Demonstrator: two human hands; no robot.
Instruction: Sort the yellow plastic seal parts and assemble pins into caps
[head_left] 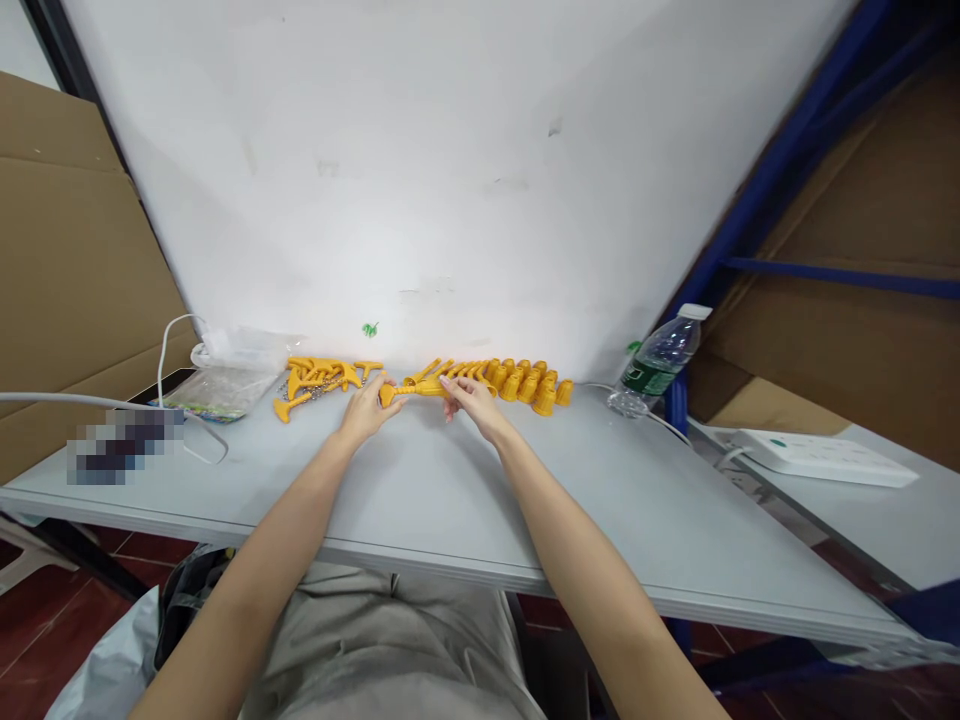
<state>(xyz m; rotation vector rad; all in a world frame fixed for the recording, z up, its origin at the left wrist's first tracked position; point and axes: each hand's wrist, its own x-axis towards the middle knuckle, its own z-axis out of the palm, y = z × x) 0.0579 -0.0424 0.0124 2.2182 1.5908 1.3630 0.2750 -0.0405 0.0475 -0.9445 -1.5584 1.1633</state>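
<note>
Above the tabletop, a slim yellow plastic piece with a ribbed middle spans the gap between my hands. My left hand pinches its wider left end. The fingers of my right hand are closed on its right end, partly covering it. Just left of my left hand lies a pile of yellow T-shaped handles with small metal chains among them. Behind and beside my right hand, yellow long-shaped pieces lean in a row, and several yellow cups stand upside down in rows.
A plastic bottle with a green label leans at the right. Clear plastic bags and a white cable lie at the left. A white power strip rests on the neighbouring surface. A white wall panel backs the grey table.
</note>
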